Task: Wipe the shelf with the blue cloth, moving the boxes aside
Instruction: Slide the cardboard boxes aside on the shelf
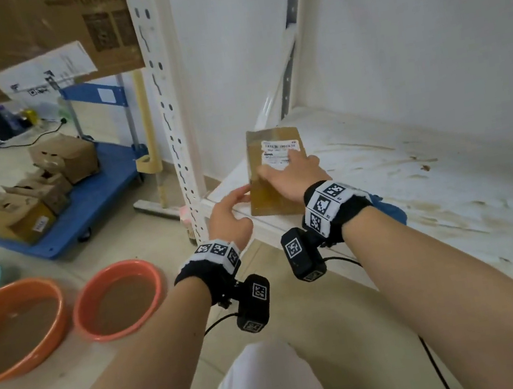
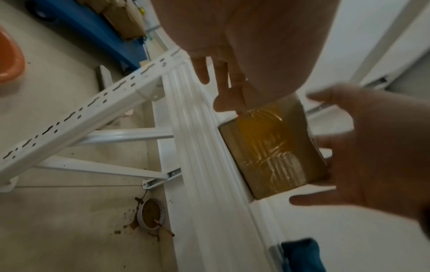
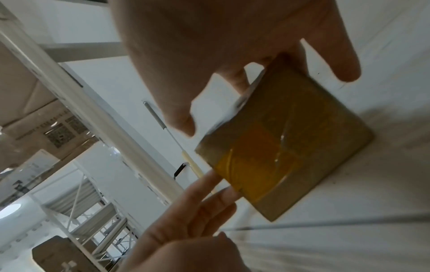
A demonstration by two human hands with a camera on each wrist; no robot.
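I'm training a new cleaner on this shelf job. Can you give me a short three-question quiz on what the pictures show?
1. True or false: the right hand holds the blue cloth.
2. What lies under the right hand's fingers?
3. The two orange basins stand: A on the shelf, B on the floor, C on the cart.

Key: 1 false, the cloth lies on the shelf by the wrist; 2 the taped cardboard box; 3 B.
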